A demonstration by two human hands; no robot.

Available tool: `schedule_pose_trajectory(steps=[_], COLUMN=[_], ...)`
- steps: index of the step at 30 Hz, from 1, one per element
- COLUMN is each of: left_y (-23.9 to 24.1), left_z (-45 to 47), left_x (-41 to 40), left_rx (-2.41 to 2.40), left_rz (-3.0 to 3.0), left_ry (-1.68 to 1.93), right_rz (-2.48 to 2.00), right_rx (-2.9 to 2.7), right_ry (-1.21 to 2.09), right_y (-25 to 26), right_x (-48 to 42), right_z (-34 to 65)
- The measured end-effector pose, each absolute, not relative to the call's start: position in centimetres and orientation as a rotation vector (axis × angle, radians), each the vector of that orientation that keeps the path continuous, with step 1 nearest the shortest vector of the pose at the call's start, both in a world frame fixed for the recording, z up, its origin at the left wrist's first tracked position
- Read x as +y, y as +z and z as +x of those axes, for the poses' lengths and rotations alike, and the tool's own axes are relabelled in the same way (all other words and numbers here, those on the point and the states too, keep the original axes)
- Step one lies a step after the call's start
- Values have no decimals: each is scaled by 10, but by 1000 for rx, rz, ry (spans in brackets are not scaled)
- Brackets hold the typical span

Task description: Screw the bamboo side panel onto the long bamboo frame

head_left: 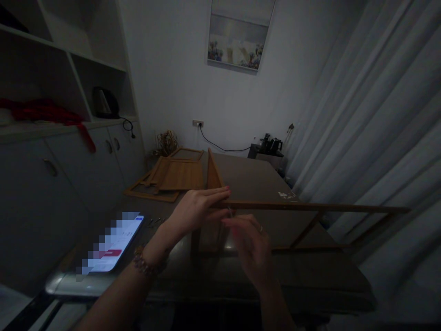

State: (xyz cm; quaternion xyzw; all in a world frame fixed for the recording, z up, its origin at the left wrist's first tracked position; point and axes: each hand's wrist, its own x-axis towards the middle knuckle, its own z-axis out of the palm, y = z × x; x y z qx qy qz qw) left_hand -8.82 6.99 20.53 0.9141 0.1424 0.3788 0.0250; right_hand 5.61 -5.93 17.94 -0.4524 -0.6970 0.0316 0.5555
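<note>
A wooden frame (285,205) with crosspieces stands on edge on the table and stretches to the right. My left hand (193,209) grips its left end, with fingers above and below the top rail. Just under that rail, my right hand (253,246) is closed in a pinch beside the left fingertips. A thin pale sliver shows at the pinch, too small and blurred to name. An upright wooden panel (214,170) meets the frame's left end, behind my left hand. Small metal screws (155,222) lie left of my left wrist.
A lit phone (119,243) lies at the table's left front. Flat wooden panels (181,174) are stacked farther back. White scraps (286,196) lie on the table (248,177) at the right. A coffee pot (275,145) stands at the far right, near the curtain (372,115).
</note>
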Motion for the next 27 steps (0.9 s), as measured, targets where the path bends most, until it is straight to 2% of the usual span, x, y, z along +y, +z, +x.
schedule_pose_trajectory(steps=[22,27], left_y=[211,211], left_z=[-89,-89], left_x=[69,69], left_rx=[420,446], left_rz=[2793,2784], left_ry=[1059,1041], right_rz=[-1041,-1042], right_rx=[-1710,-1669], right_ry=[261,212], right_y=[183,183], right_x=[-59,-52], right_z=[67,66])
